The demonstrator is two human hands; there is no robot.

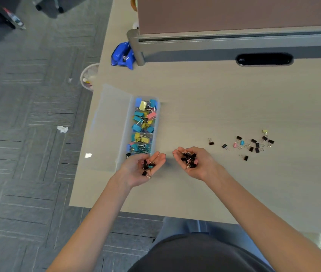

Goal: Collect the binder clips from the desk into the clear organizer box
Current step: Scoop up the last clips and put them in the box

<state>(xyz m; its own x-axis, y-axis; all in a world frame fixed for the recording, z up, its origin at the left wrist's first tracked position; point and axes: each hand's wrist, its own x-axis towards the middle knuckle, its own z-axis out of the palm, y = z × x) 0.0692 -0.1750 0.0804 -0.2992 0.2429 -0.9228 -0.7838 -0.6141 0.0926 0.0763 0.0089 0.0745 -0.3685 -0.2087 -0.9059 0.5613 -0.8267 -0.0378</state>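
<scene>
1. My left hand [134, 171] lies palm up over the near end of the clear organizer box [156, 122]. The fingers are loosely cupped, not closed over anything, and carry a small heap of clips [146, 166], mostly black with one teal.
2. My right hand [202, 167] is just right of the box's near end, also palm up and cupped. It carries a larger heap of black clips [189, 159]; nothing is pinched.
3. The box is already well filled with bigger coloured clips [142, 124] in blue, yellow and pink. Its lid [108, 122] lies open flat on the box's left side.
4. The scattered clips [251, 148] lie on the desk [214, 107] well to the right of the box, mostly black, with a pink, a blue and a yellowish one among them.
5. By my reckoning I am at the tipping step: both handfuls need to go over the box rim, the left one first since it is nearest.
6. These clips should be light, hard and springy. They will likely slide off a tilted palm in a rush, and their wire handles look apt to hook into one another or into the pile below.
7. I would tilt each palm low over the box's open space so that nothing bounces off the full heap.
8. For the scattered ones, I would pinch each by its folded body or raised wire loops, or sweep several together and scoop them.
</scene>
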